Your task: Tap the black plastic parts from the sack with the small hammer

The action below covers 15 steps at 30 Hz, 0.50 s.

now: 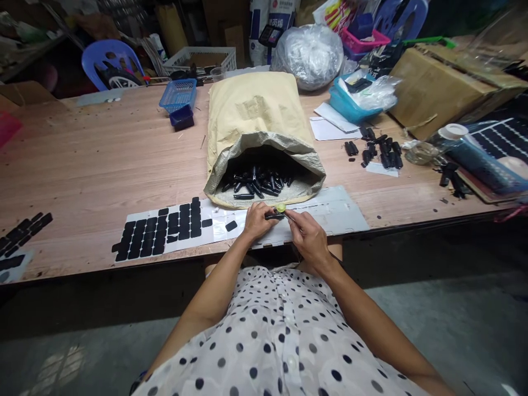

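Note:
My left hand [259, 221] is closed on a small black tube-shaped part [274, 216] at the table's front edge, just below the mouth of a large sack. My right hand [308, 235] pinches a thin tool with a round yellow-green piece [280, 208] at its end, close against the black part. Whether the tool touches the part I cannot tell. Inside the open yellowish woven sack [253, 104] lie many similar black parts [258, 184]. Left of my hands, black rounded stickers [142, 236] sit in rows on a white backing sheet, and a loose one [231, 226] lies nearer.
A grey-white board [342, 206] lies under my hands. Black parts [388, 151] are piled at right, near a cardboard box [441, 88] and a blue bag-lined basin [355, 104]. A blue basket [178, 94] and dark blue box [181, 117] stand behind left.

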### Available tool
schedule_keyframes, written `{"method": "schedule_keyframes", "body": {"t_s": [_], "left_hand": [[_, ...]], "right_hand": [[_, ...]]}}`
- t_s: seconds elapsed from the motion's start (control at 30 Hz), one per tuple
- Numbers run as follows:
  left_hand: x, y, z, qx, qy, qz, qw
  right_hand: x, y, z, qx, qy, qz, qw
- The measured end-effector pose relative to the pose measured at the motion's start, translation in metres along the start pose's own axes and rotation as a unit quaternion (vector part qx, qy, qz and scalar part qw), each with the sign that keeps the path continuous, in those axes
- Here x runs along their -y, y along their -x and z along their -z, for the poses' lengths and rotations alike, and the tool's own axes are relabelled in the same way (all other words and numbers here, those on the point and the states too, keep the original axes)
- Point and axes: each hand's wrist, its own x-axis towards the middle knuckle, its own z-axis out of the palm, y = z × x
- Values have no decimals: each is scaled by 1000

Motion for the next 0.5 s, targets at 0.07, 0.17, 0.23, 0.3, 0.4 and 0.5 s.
{"method": "schedule_keyframes", "body": {"t_s": [0.07,0.17,0.23,0.3,0.4,0.5], "left_hand": [[0,0,0,3,-5,-2,1000],[2,0,-2,3,-9,-7,1000],[4,0,-4,-2,-8,-11,1000],[6,1,-5,-9,-8,-16,1000],[8,1,-5,-13,-12,-25,1000],[8,3,-4,-10,-16,-31,999]], "right_hand": [[2,1,-3,13,4,6,1000],[0,1,-7,17,8,2,1000],[-7,-6,-7,-2,14,-5,1000],[-20,-17,-7,-27,32,-14,999],[-43,-39,-8,-47,82,-44,995],[-62,-55,-13,-43,138,-84,986]]}}
